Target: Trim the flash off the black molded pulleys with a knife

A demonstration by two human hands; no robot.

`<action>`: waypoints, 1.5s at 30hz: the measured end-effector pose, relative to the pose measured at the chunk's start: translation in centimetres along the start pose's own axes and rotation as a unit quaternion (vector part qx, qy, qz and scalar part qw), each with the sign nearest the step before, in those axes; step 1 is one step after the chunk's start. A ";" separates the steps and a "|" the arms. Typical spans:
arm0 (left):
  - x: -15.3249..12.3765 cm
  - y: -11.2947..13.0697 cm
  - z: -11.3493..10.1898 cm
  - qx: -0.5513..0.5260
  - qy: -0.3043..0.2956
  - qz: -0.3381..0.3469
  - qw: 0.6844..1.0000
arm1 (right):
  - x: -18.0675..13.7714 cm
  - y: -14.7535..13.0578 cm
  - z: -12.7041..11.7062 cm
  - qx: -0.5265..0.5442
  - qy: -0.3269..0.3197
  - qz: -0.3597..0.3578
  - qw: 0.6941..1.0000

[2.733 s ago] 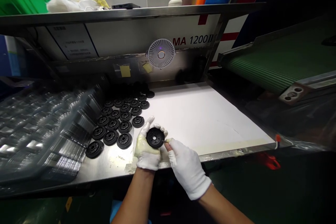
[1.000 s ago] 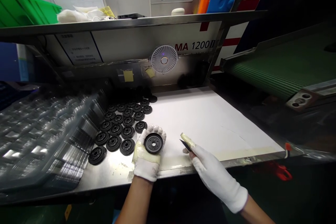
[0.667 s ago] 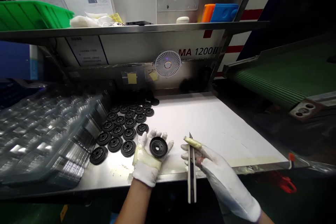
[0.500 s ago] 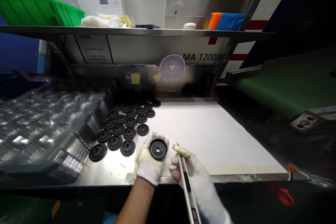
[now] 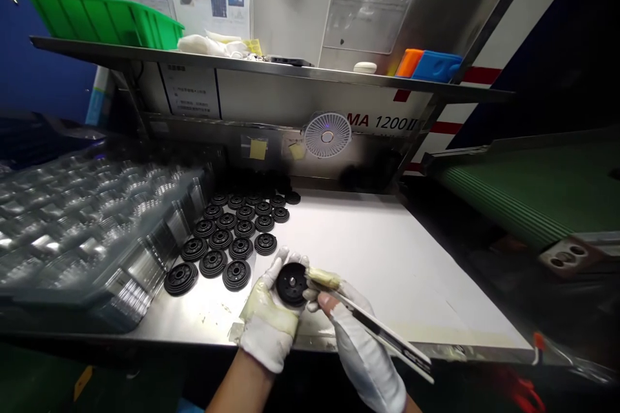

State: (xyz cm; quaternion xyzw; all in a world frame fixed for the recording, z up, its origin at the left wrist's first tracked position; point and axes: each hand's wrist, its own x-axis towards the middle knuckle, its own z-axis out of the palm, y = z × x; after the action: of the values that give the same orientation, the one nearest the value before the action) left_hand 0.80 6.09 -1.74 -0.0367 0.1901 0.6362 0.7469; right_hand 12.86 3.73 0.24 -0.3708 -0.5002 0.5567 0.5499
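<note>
- Hands in white cotton gloves: left hand (image 5: 268,316) cupped and grasping a black ribbed rubber disc (image 5: 291,284) above the bench edge; right hand (image 5: 361,355) clenched on a snap-off utility knife (image 5: 380,335), its tip at the disc's rim, a taped fingertip (image 5: 322,278) just beside it
- Far left, a stack of clear plastic blister trays (image 5: 82,219) on the steel bench (image 5: 198,322)
- Beside them, rows of matching black discs (image 5: 227,242), just left of the hands
- Above, a green crate (image 5: 101,20) on a steel shelf (image 5: 310,71), a small white fan (image 5: 328,135) under it
- Right of the hands, a white paper sheet (image 5: 387,251)
- Far right, a green ribbed conveyor belt (image 5: 533,200)
</note>
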 end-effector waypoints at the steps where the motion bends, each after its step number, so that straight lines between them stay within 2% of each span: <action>1: -0.1 0.1 0.0 0.003 0.000 -0.004 1.000 | -0.1 0.3 -0.1 0.001 -0.005 0.008 1.000; 6: -0.8 0.3 0.4 0.033 -0.037 -0.052 0.997 | -0.2 0.9 -0.1 0.036 0.052 0.042 0.997; 10: -1.0 0.0 0.7 0.063 -0.009 -0.068 0.996 | -0.4 0.4 0.4 0.080 0.012 0.067 0.994; 12: -0.8 -0.3 0.9 0.054 0.013 -0.046 0.997 | -0.7 0.4 0.7 0.074 0.024 0.055 0.995; 16: -0.8 -0.8 0.9 0.030 0.032 0.028 0.999 | -1.1 0.9 0.8 0.015 0.092 0.039 0.995; 21: -1.3 -0.9 0.5 0.045 0.001 0.003 0.999 | -1.1 1.4 0.8 -0.028 0.086 0.017 0.996; 24: -1.6 -1.1 0.3 0.056 -0.003 0.014 0.998 | -1.0 1.2 0.8 -0.043 0.087 0.006 0.995; 29: -1.8 -1.4 0.5 0.059 0.011 0.044 0.997 | -1.1 1.2 0.9 -0.016 0.080 0.024 0.996; 34: -1.8 -1.5 0.5 0.052 0.004 0.042 0.998 | -1.0 1.3 0.8 -0.003 0.067 0.047 0.997; 40: -1.7 -1.6 0.0 0.053 -0.006 0.022 0.998 | -0.9 0.7 1.4 0.023 0.104 0.074 0.992; 45: -1.8 -1.7 0.3 0.057 0.011 0.023 0.998 | -1.0 1.0 1.4 0.054 0.104 0.109 0.987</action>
State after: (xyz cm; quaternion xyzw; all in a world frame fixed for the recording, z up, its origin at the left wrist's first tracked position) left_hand 2.27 4.14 -1.18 0.0034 0.2356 0.6410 0.7305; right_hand 11.43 2.69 -0.50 -0.4487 -0.3656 0.5984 0.5540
